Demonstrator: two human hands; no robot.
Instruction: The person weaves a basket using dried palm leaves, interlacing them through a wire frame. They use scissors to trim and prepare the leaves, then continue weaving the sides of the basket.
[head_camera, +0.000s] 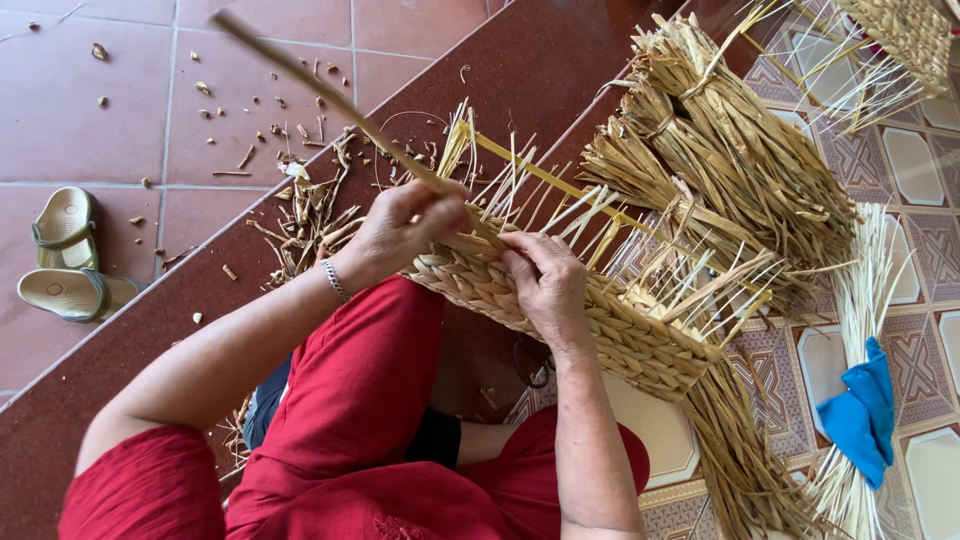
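Note:
A half-woven straw basket (600, 325) rests on my lap, braided wall toward me, loose stalks sticking up from its rim. My left hand (405, 228) grips a long straw strand (330, 95) that runs up toward the upper left, blurred at its far end. My right hand (545, 280) presses flat on the basket's braided wall, fingers at the rim beside the left hand. A silver bracelet (336, 279) sits on my left wrist. I wear red clothing.
Bundles of dried straw (720, 150) lie behind the basket on patterned tiles. A pale straw bundle with a blue cloth (860, 410) lies at the right. Straw scraps (300, 200) litter the dark red step. Two sandals (65, 255) sit on the lower floor at left.

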